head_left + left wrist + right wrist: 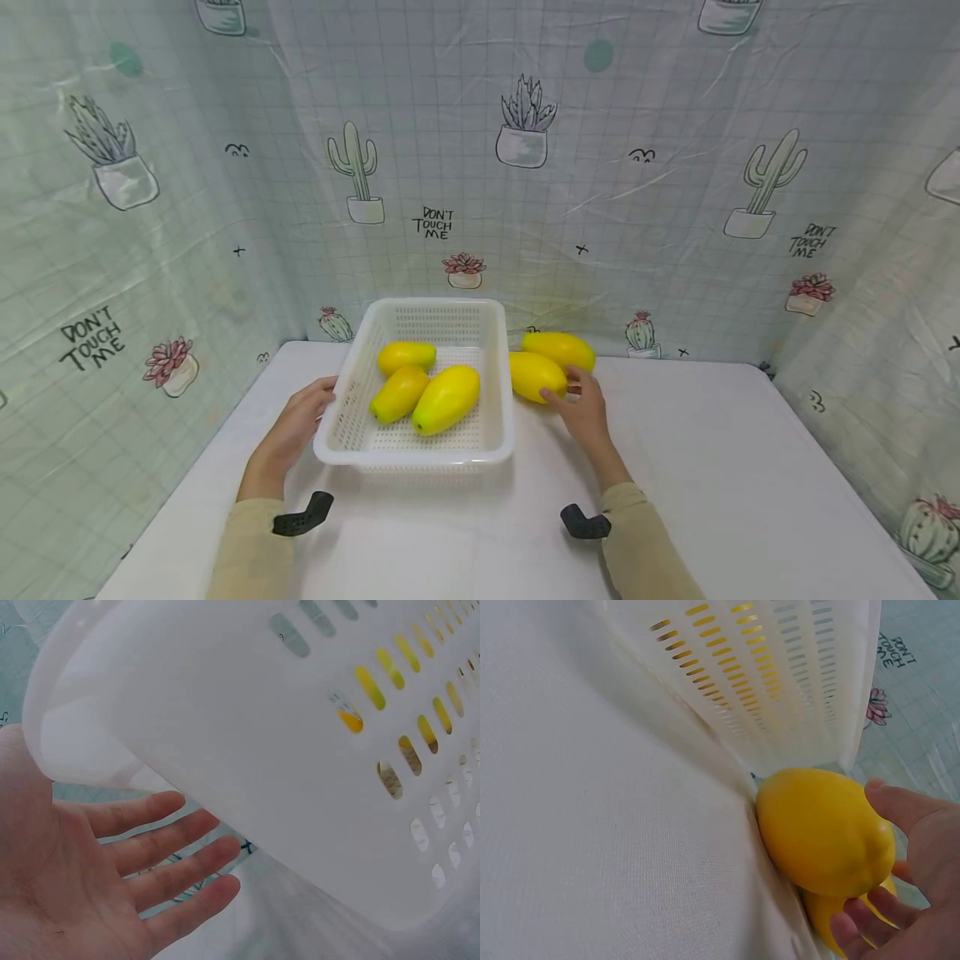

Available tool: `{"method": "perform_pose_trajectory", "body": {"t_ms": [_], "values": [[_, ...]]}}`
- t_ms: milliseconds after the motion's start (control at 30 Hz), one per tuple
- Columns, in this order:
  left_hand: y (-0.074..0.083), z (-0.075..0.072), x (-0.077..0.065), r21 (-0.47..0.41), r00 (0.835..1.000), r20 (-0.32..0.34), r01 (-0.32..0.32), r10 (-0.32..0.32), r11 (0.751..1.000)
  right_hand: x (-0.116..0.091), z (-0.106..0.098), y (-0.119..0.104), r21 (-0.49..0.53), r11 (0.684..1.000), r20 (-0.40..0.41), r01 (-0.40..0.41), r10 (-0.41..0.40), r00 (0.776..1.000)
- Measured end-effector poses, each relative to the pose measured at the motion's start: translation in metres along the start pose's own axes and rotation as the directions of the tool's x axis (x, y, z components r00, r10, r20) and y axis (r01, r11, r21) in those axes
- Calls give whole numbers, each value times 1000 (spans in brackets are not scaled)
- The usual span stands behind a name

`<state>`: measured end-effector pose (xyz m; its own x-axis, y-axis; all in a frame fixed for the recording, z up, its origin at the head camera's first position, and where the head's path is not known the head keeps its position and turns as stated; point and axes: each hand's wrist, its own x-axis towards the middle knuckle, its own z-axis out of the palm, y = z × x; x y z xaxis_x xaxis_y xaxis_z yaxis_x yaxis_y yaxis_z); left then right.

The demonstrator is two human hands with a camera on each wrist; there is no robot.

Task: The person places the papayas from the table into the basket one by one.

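Note:
A white perforated plastic basket [422, 457] on the table holds three yellow papayas, the largest papaya [446, 400] at its right. My left hand [297, 421] is at the basket's left side. In the left wrist view its four fingers [187, 862] extend fairly straight under the basket's rim, while the thumb is mostly hidden. Right of the basket lie two more papayas, one behind the other. My right hand [585, 410] grips the right end of the nearer papaya [821, 829], its thumb on one side and fingers curled on the other, between it and the farther papaya [558, 346].
The white table [712, 467] stretches to the right and in front of the basket. A hanging cloth [660, 208] printed with cacti and potted plants encloses the back and both sides, close behind the basket and papayas. Black straps [303, 514] are on both wrists.

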<state>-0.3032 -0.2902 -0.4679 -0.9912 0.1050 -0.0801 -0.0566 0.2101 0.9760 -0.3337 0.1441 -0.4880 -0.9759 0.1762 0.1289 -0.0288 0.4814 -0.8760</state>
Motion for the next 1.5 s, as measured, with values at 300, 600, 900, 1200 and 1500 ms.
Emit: {"method": "perform_pose_trajectory", "body": {"t_ms": [300,600,900,1200,1500], "values": [[-1,1,0,-8,1000,3,-4,4,1000,3,7,3,-25,1000,45,-19,20,999],[0,2,1,-11,1000,5,-12,12,1000,6,13,5,-24,999,32,-49,49,998],[2,2,0,-9,1000,4,-2,2,1000,5,17,2,-10,999,54,-42,42,998],[2,1,0,0,1000,0,-3,3,1000,1,18,-1,-33,999,43,-33,34,998],[0,0,1,1,1000,-3,-6,6,1000,-3,17,-1,-46,998,32,-35,36,999]]}}
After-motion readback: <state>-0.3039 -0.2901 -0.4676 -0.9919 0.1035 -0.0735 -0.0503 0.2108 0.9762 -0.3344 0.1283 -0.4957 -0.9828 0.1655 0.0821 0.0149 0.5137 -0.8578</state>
